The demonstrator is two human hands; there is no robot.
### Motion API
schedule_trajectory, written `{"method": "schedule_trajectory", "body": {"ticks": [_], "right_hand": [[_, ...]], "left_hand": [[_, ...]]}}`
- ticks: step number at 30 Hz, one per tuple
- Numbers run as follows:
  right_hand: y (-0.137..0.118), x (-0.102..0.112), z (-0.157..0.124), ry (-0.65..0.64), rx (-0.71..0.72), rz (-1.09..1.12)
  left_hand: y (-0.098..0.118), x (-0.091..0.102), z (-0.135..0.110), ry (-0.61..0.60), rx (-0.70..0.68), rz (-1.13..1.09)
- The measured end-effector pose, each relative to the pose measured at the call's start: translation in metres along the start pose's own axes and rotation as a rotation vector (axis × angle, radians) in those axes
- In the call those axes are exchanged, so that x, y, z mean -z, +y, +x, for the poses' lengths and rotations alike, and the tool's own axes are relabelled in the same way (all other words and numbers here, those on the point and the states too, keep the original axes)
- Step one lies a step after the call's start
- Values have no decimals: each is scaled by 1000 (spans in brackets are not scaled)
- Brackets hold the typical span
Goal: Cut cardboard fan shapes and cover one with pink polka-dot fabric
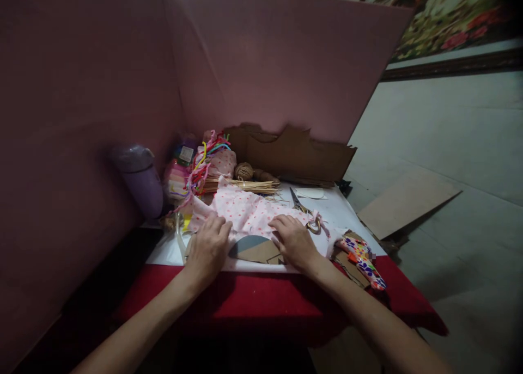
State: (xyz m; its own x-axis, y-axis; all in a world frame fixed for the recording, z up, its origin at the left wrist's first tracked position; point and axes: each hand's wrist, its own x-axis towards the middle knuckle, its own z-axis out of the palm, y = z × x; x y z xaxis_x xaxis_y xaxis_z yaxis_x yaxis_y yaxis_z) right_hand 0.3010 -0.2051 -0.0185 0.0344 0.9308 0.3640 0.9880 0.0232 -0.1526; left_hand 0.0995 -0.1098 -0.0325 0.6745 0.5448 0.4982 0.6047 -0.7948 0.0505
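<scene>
Pink fabric with red dots (249,210) lies spread and creased across the white sheet. Under its near edge shows a piece of brown cardboard with a curved grey patch (259,249). My left hand (207,247) is closed at the fabric's left part, fingers bent over it. On the other side of the cardboard, my right hand (296,242) has its fingers curled onto the fabric too. The fingertips of both hands are partly hidden in the cloth. A pair of scissors (300,204) lies just beyond my right hand, its handles partly covered by fabric.
Behind lie wooden sticks (245,185), twine balls (244,171), colourful pipe cleaners (202,164) and torn cardboard (286,153). A purple tumbler (143,186) stands left. A flower-patterned object (363,262) lies right, near the edge of the red tablecloth (261,298).
</scene>
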Motion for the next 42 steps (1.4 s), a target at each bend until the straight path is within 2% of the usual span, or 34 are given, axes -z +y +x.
{"method": "schedule_trajectory", "body": {"ticks": [2,4,7,10,13,18,22,25,28,32,36,39,42], "right_hand": [[-10,8,-21,42,34,62],[-19,10,-49,12,77,92],[-25,2,-92,-3,195,13],[-25,-5,-117,12,250,-96],[-33,-6,-119,76,253,-126],[-56,-17,-102,160,289,23],[-50,-27,-110,163,250,-12],[-37,-23,-124,169,209,-83],[-32,-14,-133,199,187,-104],[-36,-4,-127,216,153,-82],[-42,-1,-103,259,48,-23],[-41,-1,-77,152,-92,38],[-38,-2,-55,17,-198,52]], "left_hand": [[15,7,-16,20,-109,-119],[27,10,-35,-28,-240,-234],[35,8,-60,-147,-344,-231],[34,4,-71,-225,-393,-186],[39,4,-69,-206,-409,-146],[48,-1,-69,-171,-449,-136],[23,-3,-90,-44,-290,-52],[1,4,-107,23,-249,-1],[-7,14,-114,46,-239,13],[1,22,-100,48,-230,8],[12,24,-65,77,-151,-28],[18,19,-39,-2,-103,-97],[20,7,-23,-115,-76,-219]]}}
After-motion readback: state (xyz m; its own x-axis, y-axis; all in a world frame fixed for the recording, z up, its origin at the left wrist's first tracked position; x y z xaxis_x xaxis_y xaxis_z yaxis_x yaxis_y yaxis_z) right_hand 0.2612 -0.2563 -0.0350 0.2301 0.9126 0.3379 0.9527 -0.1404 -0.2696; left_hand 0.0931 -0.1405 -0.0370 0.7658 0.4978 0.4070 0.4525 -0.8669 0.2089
